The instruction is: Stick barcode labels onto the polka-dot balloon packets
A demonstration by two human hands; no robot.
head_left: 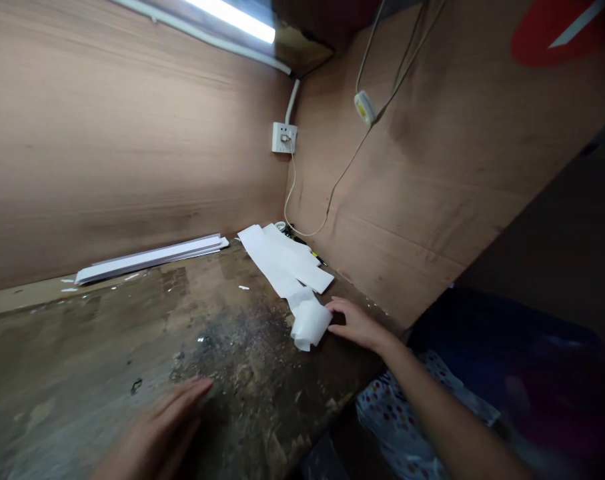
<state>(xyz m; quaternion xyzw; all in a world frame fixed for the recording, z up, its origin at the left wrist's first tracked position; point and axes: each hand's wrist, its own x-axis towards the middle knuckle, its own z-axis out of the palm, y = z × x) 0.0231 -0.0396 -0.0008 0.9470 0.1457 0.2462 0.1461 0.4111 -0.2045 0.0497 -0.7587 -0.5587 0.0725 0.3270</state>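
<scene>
A curled white roll [311, 327] of thin paper or film lies on the worn wooden table [132, 347], right of centre. Its loose end runs back into flat white strips [275, 263]. Beside the roll's right end is my right hand [355, 323], thumb and fingers apart; the fingertips reach the roll's edge, and whether they press on it I cannot tell. My left hand [167, 417] hovers at the lower left over the table, slightly blurred, fingers stretched out and holding nothing.
Long white and grey strips [152, 258] are stacked along the back wall. A wall socket [285, 138] feeds a thin cable with an inline switch [365, 107]. Small dark tools [295, 235] sit in the corner. A dotted plastic bag [392, 413] lies below the table's right edge.
</scene>
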